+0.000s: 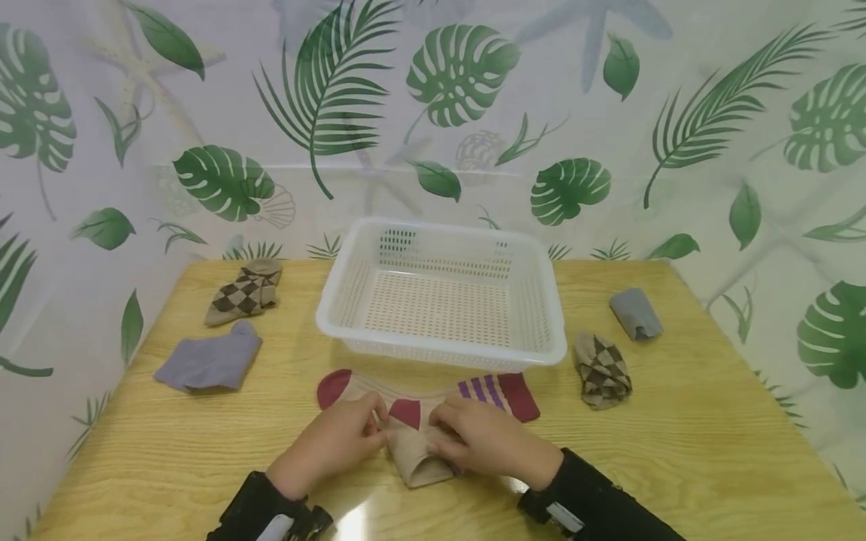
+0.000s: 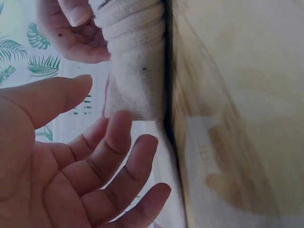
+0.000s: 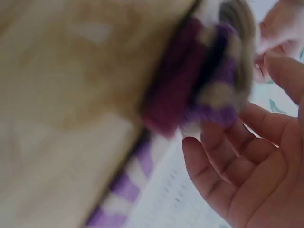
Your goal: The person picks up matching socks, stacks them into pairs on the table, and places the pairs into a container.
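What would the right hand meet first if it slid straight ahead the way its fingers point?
Probably the left hand: the right hand points leftward over the beige sock under both hands. Depth is unclear.

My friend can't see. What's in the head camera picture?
Two hands, left and right, hold a beige sock on a wooden table, just before an empty white basket. Four other socks lie beside the basket.

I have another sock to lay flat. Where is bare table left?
Front corners, beside left hand and right hand, are bare. So is wood between grey sock and right edge. Crowded: striped socks fill the strip under the basket.
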Motion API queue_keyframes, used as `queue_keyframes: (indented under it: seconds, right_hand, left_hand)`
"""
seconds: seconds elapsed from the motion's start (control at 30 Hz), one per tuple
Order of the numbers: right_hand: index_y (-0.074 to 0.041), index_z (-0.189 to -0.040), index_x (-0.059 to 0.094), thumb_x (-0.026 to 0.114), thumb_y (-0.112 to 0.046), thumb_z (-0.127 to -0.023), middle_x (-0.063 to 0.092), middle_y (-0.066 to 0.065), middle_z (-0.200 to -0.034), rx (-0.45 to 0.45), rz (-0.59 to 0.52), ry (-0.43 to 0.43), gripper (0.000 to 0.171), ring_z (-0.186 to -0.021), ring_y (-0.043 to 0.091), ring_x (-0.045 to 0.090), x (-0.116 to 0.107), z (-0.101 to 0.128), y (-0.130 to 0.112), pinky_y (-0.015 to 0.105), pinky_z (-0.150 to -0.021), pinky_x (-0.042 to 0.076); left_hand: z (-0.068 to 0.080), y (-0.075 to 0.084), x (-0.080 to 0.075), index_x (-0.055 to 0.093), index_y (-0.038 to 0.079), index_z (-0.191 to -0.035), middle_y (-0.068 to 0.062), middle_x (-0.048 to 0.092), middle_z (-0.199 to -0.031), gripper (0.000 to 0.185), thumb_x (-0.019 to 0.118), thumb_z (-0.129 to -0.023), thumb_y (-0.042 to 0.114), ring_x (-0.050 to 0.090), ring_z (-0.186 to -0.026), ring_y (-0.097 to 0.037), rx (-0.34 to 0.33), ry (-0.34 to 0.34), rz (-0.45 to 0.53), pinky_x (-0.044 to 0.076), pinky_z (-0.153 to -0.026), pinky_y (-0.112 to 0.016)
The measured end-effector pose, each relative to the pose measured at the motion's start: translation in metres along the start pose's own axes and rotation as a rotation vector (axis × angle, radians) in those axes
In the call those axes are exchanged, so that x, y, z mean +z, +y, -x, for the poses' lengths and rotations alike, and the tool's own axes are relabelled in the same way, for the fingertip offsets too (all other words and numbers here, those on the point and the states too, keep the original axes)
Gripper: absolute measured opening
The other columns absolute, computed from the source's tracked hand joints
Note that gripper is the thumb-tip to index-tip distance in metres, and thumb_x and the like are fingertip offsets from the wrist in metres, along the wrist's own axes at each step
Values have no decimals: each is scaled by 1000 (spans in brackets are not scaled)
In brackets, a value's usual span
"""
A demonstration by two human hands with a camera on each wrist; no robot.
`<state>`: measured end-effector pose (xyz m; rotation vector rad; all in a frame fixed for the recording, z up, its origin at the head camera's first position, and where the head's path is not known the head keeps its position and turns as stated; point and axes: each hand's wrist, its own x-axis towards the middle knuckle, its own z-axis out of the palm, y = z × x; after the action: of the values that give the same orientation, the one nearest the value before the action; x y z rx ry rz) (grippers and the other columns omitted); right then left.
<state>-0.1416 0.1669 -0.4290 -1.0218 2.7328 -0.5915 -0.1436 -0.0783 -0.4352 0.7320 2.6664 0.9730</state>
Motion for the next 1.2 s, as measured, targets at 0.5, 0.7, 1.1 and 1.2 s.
queue_keyframes:
  seconds: [0.5, 0.7, 1.1, 1.2]
  right_hand:
    - [-19, -66, 50, 74, -35, -85, 43, -10, -58, 232, 23, -14, 35, -51, 4, 38, -17, 26, 1, 22, -46, 32]
    - [-17, -60, 44, 76, -37, -82, 34, -12, -53, 241, 26, -14, 44, -46, 3, 34, -3, 25, 0, 20, -42, 26]
    - [-16, -66, 40, 68, -9, -76, 28, -10, -57, 239, 40, 51, 30, -51, 5, 29, -13, 23, -7, 22, -45, 21]
    - [-16, -67, 39, 65, -5, -73, 28, -10, -58, 228, 33, 99, 29, -50, 4, 27, -24, 26, -10, 20, -45, 20]
  left_hand:
    - [12, 45, 26, 58, 20, -50, 7, 49, -53, 44, 73, -81, 48, 44, -50, -9, -74, -6, -490, 39, -42, -30]
    - [8, 46, 37, 55, 22, -46, 7, 47, -52, 48, 73, -79, 51, 48, -52, -12, -107, -34, -523, 40, -44, -33]
    - [6, 42, 23, 52, 15, -60, 5, 49, -59, 29, 79, -70, 15, 44, -53, -11, -69, 31, -428, 38, -44, -29]
    - [8, 46, 9, 51, 13, -63, 2, 49, -62, 25, 76, -68, 12, 45, -56, -13, -93, 72, -456, 40, -45, -31]
